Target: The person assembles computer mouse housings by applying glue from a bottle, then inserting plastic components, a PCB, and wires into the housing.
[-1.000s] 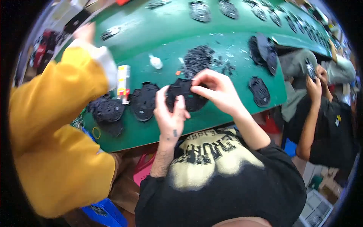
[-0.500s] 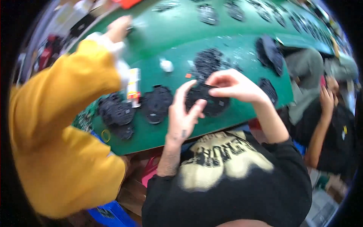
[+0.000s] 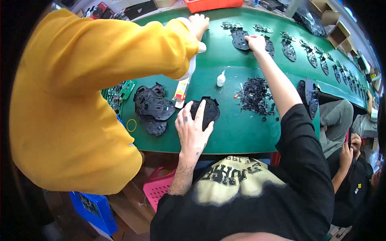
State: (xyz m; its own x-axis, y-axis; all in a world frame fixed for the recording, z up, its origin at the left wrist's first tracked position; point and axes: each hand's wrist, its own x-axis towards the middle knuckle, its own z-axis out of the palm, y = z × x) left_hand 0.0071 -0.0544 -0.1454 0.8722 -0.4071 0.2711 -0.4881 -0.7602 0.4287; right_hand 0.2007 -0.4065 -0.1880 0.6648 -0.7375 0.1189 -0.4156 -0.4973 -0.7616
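My right hand [image 3: 256,43] reaches across the green table and pinches the edge of a black plastic shell [image 3: 240,39], low over the tabletop at the start of a row of similar shells. Nearer to me, my left hand [image 3: 192,125] lies with spread fingers on another rounded black plastic shell [image 3: 212,114], its thumb by the near edge. To the right of that shell is a heap of small black plastic parts [image 3: 255,93]. A white squeeze bottle [image 3: 220,79] with a thin nozzle stands between the hands.
Black shells [image 3: 155,105] are piled at left, beside a white box [image 3: 181,93] and green circuit boards [image 3: 116,95]. A co-worker's yellow sleeve [image 3: 132,48] stretches over the table from the left. More shells [image 3: 309,94] lie at right, near a seated person. An orange bin [image 3: 213,5] stands at the back.
My right hand has moved from in front of me to the far row with a shell. My left hand has shifted to the shell at its left. The co-worker's arm reaches farther; the view has turned.
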